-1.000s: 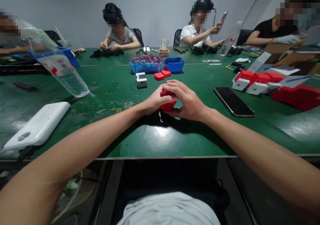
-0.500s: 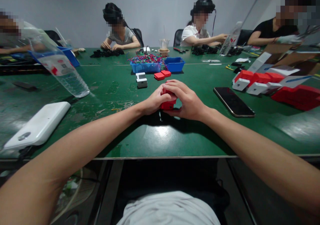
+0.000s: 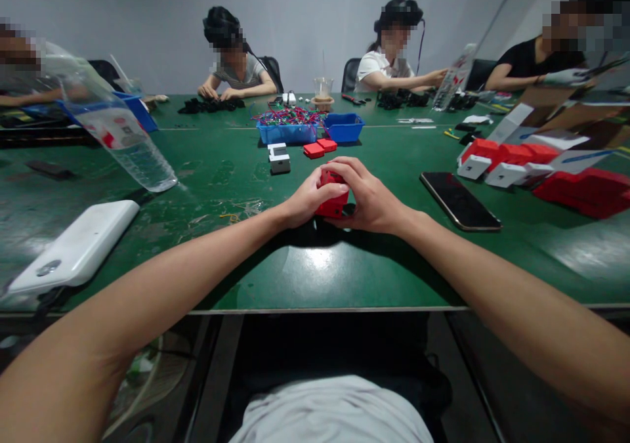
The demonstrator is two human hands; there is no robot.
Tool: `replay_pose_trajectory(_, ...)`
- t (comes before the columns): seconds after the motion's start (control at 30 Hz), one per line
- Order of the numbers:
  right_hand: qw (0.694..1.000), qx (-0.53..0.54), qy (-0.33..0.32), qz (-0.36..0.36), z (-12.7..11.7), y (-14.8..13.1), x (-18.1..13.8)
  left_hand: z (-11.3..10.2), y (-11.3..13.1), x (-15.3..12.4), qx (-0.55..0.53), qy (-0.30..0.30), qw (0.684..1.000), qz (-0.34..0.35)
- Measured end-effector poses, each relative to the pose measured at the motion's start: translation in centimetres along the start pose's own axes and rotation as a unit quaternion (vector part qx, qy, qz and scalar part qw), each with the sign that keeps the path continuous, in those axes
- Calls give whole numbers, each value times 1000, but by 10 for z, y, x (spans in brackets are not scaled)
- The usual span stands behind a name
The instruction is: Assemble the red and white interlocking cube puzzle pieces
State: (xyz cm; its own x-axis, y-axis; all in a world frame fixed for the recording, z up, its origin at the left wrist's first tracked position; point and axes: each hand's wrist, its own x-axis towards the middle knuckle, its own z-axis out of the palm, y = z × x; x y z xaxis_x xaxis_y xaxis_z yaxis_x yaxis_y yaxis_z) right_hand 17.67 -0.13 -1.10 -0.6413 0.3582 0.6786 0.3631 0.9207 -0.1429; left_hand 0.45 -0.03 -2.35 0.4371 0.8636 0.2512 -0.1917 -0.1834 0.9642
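Note:
Both my hands meet at the middle of the green table [image 3: 315,272] around a small red block [image 3: 333,204]. My left hand [image 3: 304,201] curls against its left side with the thumb over the top. My right hand [image 3: 371,197] wraps over it from the right, fingers arched across the top. Most of the block is hidden by my fingers; something dark shows at its lower right. Just beyond stand two red pieces [image 3: 319,147] and a small white and grey box [image 3: 279,159].
A black phone [image 3: 459,199] lies to the right, near red and white boxes [image 3: 516,161]. A tilted plastic bottle [image 3: 115,131] and a white device [image 3: 73,249] are at the left. Blue bins [image 3: 310,128] with coloured wires sit behind. Several people work at the far side.
My hands have shifted slightly on the red block, which sits a little higher between them. The far person in white lowered a raised hand that held a phone.

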Motion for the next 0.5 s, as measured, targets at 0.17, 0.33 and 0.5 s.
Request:
replay_pose_trajectory(0.17,999,-43,-15,-3,-8,4,0,2,0,-3,119,29,992,30)
replay_pose_trajectory(0.33,994,-104,23,20,-29,26,-2,0,0,-8,330,-43,938,95)
replay_pose_trajectory(0.5,967,-187,125,121,-68,62,-9,-6,-2,-9,518,-111,842,105)
